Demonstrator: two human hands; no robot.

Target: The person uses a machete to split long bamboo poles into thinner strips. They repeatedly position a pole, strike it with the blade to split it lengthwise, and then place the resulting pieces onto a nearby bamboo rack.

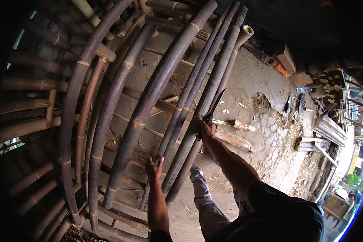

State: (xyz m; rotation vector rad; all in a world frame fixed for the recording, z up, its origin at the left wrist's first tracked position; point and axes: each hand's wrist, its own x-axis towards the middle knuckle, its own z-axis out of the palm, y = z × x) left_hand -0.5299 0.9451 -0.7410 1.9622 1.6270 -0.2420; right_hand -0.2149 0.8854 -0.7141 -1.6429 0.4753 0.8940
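Observation:
Several long dark bamboo poles lie side by side, running away from me. My left hand is closed around the near part of a slim bamboo pole, thumb on one side and fingers on the other. Farther off and to the right, my right hand grips the black handle of a blade. That blade is long, dark and pointed, tilted up and away; whether it is a knife or a saw I cannot tell. Right beside this hand runs a thicker grey-brown bamboo pole.
Thicker bamboo poles lie to the left, with a bamboo framework beyond. A short log and a cut bamboo piece are right of my right hand. Stacked bamboo lengths and a cardboard box stand farther right.

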